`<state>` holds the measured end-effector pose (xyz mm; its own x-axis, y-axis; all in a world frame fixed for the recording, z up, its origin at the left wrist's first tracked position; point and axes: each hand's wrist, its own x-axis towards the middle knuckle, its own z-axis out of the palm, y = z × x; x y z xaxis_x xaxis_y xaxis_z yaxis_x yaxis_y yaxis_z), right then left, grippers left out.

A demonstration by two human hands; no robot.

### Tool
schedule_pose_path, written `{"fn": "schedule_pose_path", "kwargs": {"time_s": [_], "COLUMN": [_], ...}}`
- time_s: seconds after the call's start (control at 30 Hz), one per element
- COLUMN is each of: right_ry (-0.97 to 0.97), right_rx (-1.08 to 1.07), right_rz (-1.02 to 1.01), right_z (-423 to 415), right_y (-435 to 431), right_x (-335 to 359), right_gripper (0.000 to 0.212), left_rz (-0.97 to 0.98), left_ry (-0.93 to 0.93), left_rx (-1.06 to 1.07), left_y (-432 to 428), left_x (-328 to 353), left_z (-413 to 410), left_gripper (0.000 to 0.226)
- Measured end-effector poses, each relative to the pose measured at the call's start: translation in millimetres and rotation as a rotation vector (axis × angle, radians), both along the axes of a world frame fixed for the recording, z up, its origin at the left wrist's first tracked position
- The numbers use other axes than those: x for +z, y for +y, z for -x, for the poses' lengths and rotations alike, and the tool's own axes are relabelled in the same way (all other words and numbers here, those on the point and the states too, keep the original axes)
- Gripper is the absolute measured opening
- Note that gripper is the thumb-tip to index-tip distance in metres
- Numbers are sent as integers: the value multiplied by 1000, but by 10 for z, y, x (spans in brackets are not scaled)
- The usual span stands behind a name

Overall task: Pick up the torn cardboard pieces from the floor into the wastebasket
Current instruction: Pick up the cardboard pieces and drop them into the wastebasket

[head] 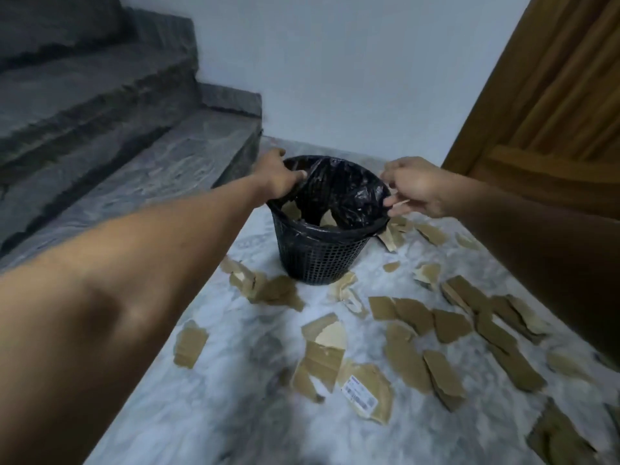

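A black mesh wastebasket (318, 260) lined with a black plastic bag (339, 186) stands on the marble floor (214, 407). A few cardboard scraps (292, 209) lie inside it. My left hand (278, 176) grips the bag's edge at the basket's left rim. My right hand (416, 186) is at the right rim, fingers pinching the bag edge there; a thin pale scrap shows at its fingertips. Several torn brown cardboard pieces (412, 317) are scattered over the floor in front of and to the right of the basket. One piece carries a white label (359, 394).
Dark stone stairs (100, 135) rise on the left, their lowest step close beside the basket. A white wall (352, 78) stands behind it. A brown wooden door (553, 112) fills the right side.
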<state>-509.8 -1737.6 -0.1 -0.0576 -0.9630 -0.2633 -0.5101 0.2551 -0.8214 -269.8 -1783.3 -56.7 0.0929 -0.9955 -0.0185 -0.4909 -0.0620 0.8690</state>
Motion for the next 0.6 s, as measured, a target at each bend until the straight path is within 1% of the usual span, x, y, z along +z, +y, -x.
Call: {"fn": "schedule_pose_path", "kwargs": {"time_s": [0.03, 0.1, 0.13, 0.17, 0.2, 0.23, 0.27, 0.3, 0.33, 0.37, 0.4, 0.43, 0.47, 0.5, 0.53, 0.57, 0.6], "right_ry": [99, 309, 355, 350, 325, 314, 335, 391, 470, 549, 613, 638, 641, 669, 726, 805, 895], "right_rx": [32, 132, 170, 179, 171, 164, 182, 241, 333, 432, 511, 566, 592, 629, 677, 733, 788], "right_rz": [11, -3, -31, -63, -91, -116, -143, -172, -200, -208, -210, -225, -264, -289, -292, -281, -253], "right_z": [31, 105, 139, 179, 240, 310, 368, 431, 495, 554, 593, 615, 619, 600, 575, 542, 504], "right_y": [61, 239, 343, 436, 534, 627, 714, 800, 896, 988, 1080, 1168, 1247, 1304, 1356, 1390, 1414], "right_x": [54, 86, 46, -46, -193, -389, -613, -883, -1183, -1487, -1785, -2090, -2373, -2624, -2835, -3019, -3157], "right_gripper": [15, 12, 12, 12, 13, 18, 23, 23, 18, 12, 12, 19, 34, 47, 58, 70, 83], "left_rz": [20, 97, 121, 109, 44, -74, -220, -372, -503, -597, -651, -666, -644, -609, -585, -575, -563], "left_ry": [-17, -35, -40, -38, -47, -80, -136, -214, -289, -356, -413, -470, -530, -591, -634, -652, -654], "left_rx": [7, 106, 185, 257, 295, 286, 222, 114, 3, -88, -154, -202, -244, -287, -296, -262, -211], "left_y": [45, 244, 376, 518, 660, 789, 905, 1010, 1143, 1280, 1400, 1520, 1632, 1729, 1824, 1910, 1973], "left_x": [-6, -139, -287, -483, -701, -950, -1206, -1467, -1710, -1913, -2102, -2280, -2445, -2582, -2691, -2793, -2887], "left_z": [-78, -173, -201, -224, -238, -234, -217, -179, -108, -25, 63, 157, 257, 351, 447, 537, 602], "left_gripper": [61, 39, 34, 34, 36, 38, 41, 46, 54, 68, 82, 91, 92, 87, 82, 83, 89]}}
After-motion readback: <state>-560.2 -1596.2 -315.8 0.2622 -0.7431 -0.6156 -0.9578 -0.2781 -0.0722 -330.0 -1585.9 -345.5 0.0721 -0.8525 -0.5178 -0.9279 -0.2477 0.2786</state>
